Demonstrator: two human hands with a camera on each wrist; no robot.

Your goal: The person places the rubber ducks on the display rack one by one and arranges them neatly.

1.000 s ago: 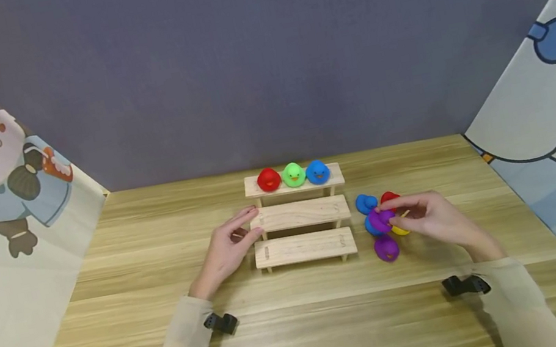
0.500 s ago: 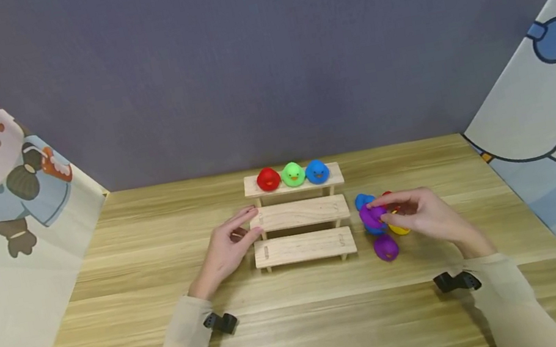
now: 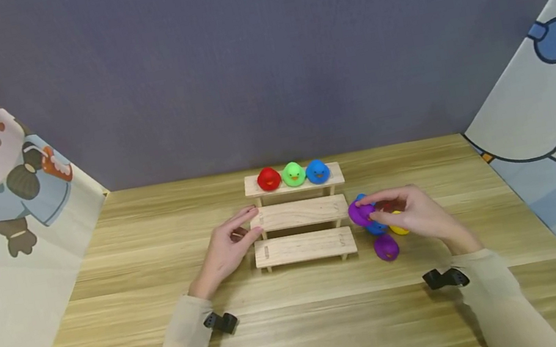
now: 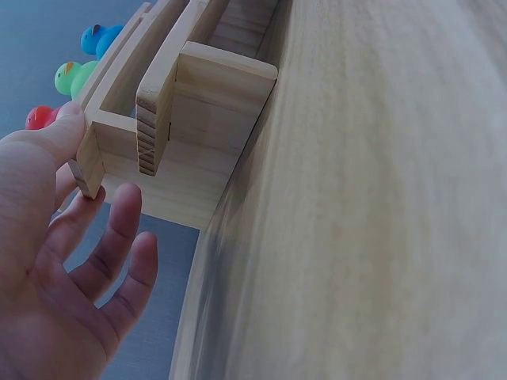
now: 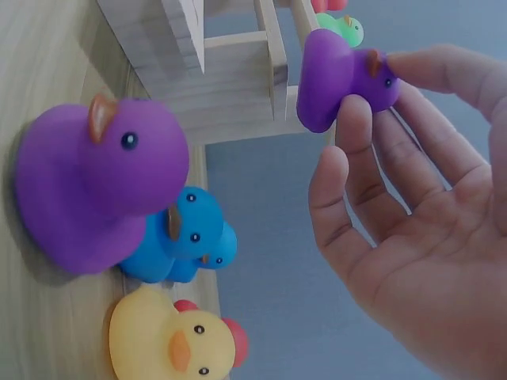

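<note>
My right hand (image 3: 416,214) pinches a purple rubber duck (image 5: 337,83) between thumb and fingers, held up just beyond the right end of the middle step. A three-step wooden stand (image 3: 305,247) stands in front of me. On its top step sit a red duck (image 3: 269,179), a green duck (image 3: 294,174) and a blue duck (image 3: 318,172). My left hand (image 3: 227,250) grips the left end of the middle step, thumb and fingers on its edges. Below my right hand, a second purple duck (image 5: 103,182) rests on the table.
Beside the second purple duck are two blue ducks (image 5: 194,226), a yellow duck (image 5: 178,340) and a red duck (image 5: 238,340), partly hidden. A dark wall (image 3: 264,64) rises behind the wooden table (image 3: 305,330). Printed panels flank both sides.
My right hand has moved left with the purple duck, from above the group of ducks toward the middle step. My left hand stays at the stand.
</note>
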